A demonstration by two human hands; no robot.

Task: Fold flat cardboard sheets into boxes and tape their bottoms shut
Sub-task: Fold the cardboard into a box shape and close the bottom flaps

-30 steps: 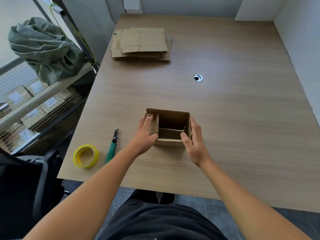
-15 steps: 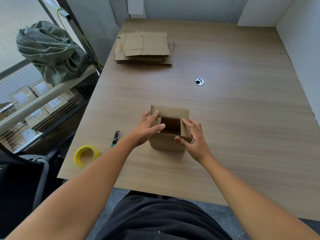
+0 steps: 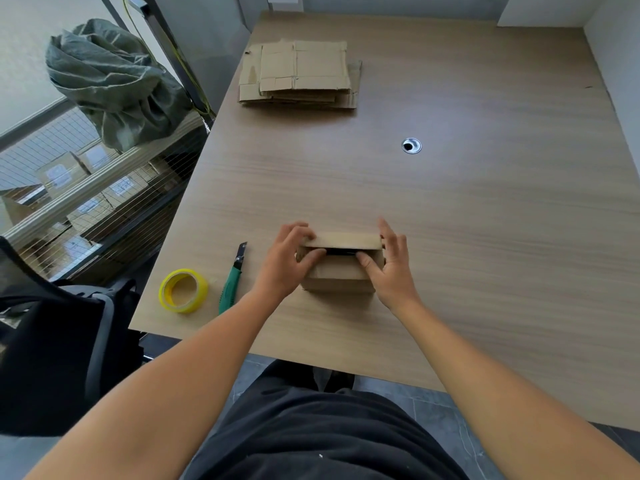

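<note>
Holding cardboard box [image 3: 341, 271] flaps down | my left hand [image 3: 287, 263] curls over far flap | my right hand [image 3: 393, 271] flat against side, thumb pressing

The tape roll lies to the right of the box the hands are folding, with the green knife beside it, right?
No: the head view shows the tape roll left of the box, not right. The green knife does lie beside it.
</note>
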